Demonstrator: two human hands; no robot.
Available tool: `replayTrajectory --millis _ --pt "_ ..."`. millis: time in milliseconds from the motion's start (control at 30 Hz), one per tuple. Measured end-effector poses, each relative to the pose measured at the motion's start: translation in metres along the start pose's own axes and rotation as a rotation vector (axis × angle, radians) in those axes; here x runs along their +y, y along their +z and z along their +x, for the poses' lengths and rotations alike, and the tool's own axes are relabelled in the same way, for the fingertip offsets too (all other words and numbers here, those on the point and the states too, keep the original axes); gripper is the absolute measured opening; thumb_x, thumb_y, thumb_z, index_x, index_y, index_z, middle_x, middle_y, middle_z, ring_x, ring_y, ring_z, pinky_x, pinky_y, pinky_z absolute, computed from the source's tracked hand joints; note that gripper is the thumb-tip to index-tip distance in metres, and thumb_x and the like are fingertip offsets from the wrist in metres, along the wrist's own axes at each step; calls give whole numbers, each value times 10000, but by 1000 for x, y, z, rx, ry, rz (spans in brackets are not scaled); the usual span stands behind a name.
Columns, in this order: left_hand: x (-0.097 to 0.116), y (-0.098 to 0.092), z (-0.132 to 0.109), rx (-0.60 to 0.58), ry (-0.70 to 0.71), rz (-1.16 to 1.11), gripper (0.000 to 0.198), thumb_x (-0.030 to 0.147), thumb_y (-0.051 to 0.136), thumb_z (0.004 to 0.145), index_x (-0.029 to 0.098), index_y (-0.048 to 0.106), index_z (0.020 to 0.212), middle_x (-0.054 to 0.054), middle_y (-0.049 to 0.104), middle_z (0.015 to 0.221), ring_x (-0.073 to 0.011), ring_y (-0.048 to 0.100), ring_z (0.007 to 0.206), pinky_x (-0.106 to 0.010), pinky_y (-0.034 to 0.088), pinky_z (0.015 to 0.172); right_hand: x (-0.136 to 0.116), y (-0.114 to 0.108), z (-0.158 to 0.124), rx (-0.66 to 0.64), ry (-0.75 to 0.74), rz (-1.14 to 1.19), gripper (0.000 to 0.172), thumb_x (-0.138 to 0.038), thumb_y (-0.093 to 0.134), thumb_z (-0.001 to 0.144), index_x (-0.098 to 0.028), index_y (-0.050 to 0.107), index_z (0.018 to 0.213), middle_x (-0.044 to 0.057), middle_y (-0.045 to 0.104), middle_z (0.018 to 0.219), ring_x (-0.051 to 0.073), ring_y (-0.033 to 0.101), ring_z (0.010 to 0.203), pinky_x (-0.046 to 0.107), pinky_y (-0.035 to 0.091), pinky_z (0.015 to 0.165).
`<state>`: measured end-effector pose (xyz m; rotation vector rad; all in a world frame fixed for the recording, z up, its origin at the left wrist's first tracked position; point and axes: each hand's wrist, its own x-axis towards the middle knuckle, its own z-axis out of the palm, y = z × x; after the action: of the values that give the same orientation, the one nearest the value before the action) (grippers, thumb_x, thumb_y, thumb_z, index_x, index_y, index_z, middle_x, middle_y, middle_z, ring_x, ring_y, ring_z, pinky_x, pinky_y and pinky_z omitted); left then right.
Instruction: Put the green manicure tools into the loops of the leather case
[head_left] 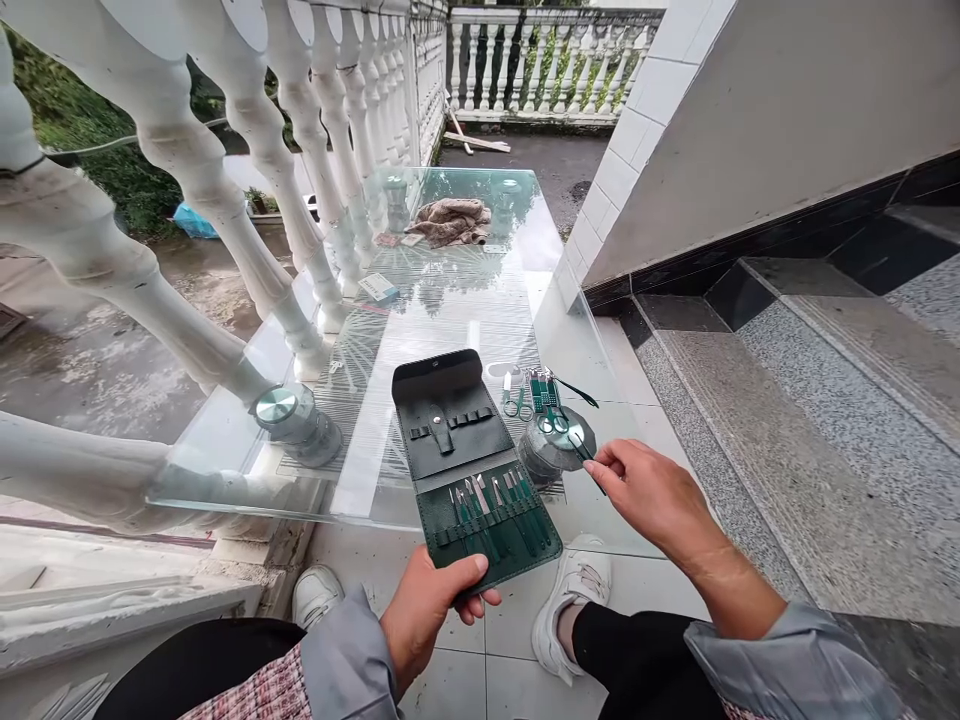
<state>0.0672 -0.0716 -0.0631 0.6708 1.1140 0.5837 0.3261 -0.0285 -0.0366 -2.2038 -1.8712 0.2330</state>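
Case (457,465) lies open at the glass desk (480,310)'s near edge, our left hand (427,605) gripping its lower end, slim tools (481,492) in the lower loops. Our right hand (652,490) has its fingers pinching a slim dark tool (585,452), near scissors (553,423) and nail clippers (541,388). Step in hand, we judge: handling one tool singly. Next move calls for a firm pinch, the case kept steady.

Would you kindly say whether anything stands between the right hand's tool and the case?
Nothing visible does: only the glass tabletop, with a leg beneath, shows between the tool in the right hand and the green case.
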Motion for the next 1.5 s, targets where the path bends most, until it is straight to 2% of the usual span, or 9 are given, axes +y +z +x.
replayTrajectory --millis 200,367,500,600,733,800,1067,1300,1500 --pt "1 1 -2 -5 -8 -13 428 391 657 624 83 567 908 -83 661 603 -98 493 460 -215 356 463 -1 0 -1 18 5 14 251 -407 467 782 -225 521 618 2 574 635 147 490 529 265 309 489" --pt "1 0 -3 -18 -6 -27 420 367 649 628 80 573 924 -70 658 599 -94 492 459 -215 373 469 -3 -4 -2 55 98 112 248 -445 514 728 -233 552 605 -1 581 571 156 490 493 277 326 486" --pt "1 -1 -4 -34 -11 -26 442 376 655 631 76 572 945 -75 663 613 -98 499 471 -216 377 472 -5 -7 -3 52 173 330 278 -491 553 710 -222 621 692 -4 591 553 148 499 483 282 369 504" --pt "1 -1 -3 -26 -12 -18 451 393 662 636 74 573 942 -79 662 616 -98 494 475 -216 375 472 -6 -7 -1 16 219 533 328 -491 603 683 -199 661 821 18 647 669 146 544 566 276 410 532" --pt "1 -1 -3 -28 -8 -13 463 411 669 636 75 578 941 -74 656 607 -96 484 471 -214 360 467 -8 -8 0 89 263 824 507 -446 671 657 -166 622 1076 19 637 735 107 505 551 248 409 488" --pt "2 -1 -2 -36 -11 -13 470 423 674 631 75 583 934 -76 655 608 -97 482 471 -214 356 467 -8 -9 0 133 270 979 568 -410 715 631 -160 599 1127 6 612 734 90 478 531 239 408 463" --pt "3 1 -3 -24 -5 -12 446 425 677 631 82 600 906 -70 649 607 -100 483 475 -216 348 474 -13 -20 3 200 246 1295 322 -293 747 612 -168 654 895 -2 581 760 67 475 524 211 408 426" --pt "2 -1 -3 -34 -6 -8 455 436 686 625 78 606 895 -77 653 617 -99 482 481 -213 349 475 -23 -42 8 248 262 1399 247 -326 689 665 -169 611 839 -17 552 654 68 471 491 186 393 390" --pt "1 -3 -3 -45 9 -11 483 473 705 612 82 614 881 -88 660 651 -104 496 497 -216 361 480 -38 -52 12 323 257 1441 232 -315 701 651 -180 589 803 -24 560 631 73 482 491 188 392 403"
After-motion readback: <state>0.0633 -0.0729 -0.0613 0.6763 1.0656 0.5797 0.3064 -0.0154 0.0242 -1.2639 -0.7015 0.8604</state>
